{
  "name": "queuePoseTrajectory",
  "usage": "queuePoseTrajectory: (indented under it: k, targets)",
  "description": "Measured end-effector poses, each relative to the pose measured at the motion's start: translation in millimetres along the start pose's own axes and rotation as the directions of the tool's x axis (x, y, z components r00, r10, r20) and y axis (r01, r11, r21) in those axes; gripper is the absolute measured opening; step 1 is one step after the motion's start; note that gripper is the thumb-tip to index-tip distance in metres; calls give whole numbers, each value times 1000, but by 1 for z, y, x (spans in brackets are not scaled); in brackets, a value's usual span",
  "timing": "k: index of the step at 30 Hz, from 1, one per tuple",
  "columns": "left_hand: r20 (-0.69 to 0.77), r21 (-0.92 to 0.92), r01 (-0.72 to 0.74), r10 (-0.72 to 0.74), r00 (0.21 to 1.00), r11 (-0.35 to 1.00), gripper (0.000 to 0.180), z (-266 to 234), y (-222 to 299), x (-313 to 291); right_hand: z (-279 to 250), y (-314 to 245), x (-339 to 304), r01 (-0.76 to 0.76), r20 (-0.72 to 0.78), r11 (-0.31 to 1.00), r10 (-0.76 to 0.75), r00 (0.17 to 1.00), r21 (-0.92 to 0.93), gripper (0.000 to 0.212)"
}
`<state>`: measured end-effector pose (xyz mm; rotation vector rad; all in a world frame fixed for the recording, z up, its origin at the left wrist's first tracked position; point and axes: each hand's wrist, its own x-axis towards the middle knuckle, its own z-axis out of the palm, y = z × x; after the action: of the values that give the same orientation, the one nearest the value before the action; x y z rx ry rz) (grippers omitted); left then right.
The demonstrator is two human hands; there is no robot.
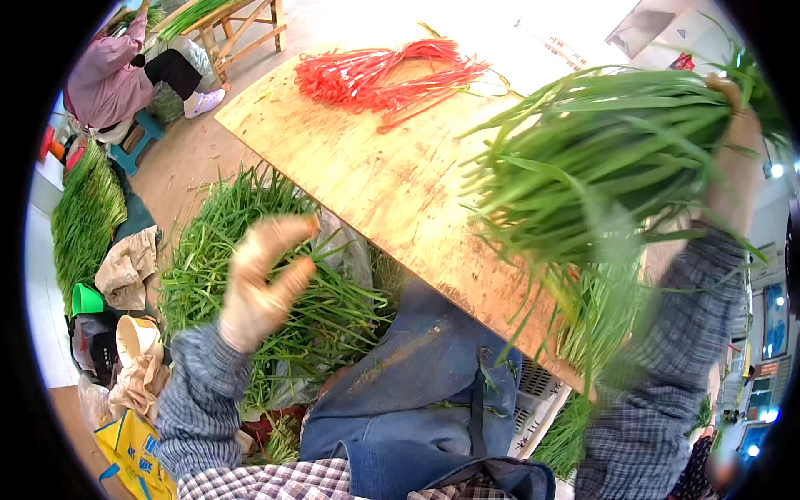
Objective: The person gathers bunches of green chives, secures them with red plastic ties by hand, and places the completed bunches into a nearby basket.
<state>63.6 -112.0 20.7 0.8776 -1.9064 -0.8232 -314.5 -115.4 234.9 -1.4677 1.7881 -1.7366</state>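
Note:
My right hand (737,137) is raised at the right, closed round the end of a big bunch of garlic chives (608,142). The long green leaves fan out leftward over the wooden tabletop (358,167), blurred by motion. My left hand (260,279), in a pale thin glove with bare fingertips, is empty, thumb and fingers apart. It hovers above a large heap of chives (204,267) beside the table's near-left edge. More chives (596,325) lie at the table's right corner, below my right forearm. A bundle of red ties (375,75) lies at the table's far edge.
A person in a pink top (108,71) sits on a blue stool (133,143) at the far left, near a wooden bench (242,37). Another chive pile (87,217), a white bucket (139,340) and a yellow bag (133,454) line the left. A crate (537,392) stands under the table.

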Motion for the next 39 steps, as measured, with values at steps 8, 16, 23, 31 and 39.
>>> queuePoseTrajectory:
  k: [8, 16, 23, 31, 39]
  targets:
    - [318, 857, -22, -496, 808, 514, 64, 4, -133, -146, 49, -3, 10, -14, -161, 1000, 13, 987, -4, 23]
    - [385, 877, -52, -635, 670, 477, 64, 10, -112, -117, 66, -14, -4, -199, -326, 975, 221, 919, 99, 21]
    - [293, 690, -43, -225, 929, 722, 49, 5, -76, -120, 31, 71, 59, 46, 75, -122, -251, 965, -991, 26]
    - [-20, 304, -257, 276, 961, 917, 42, 67, 14, -52, 67, 2, 36, -389, -499, 693, 49, 865, -607, 19]
    - [93, 86, -498, 490, 867, 863, 36, 138, 54, 7, 77, 22, 23, 16, 46, -337, -81, 996, -941, 25]
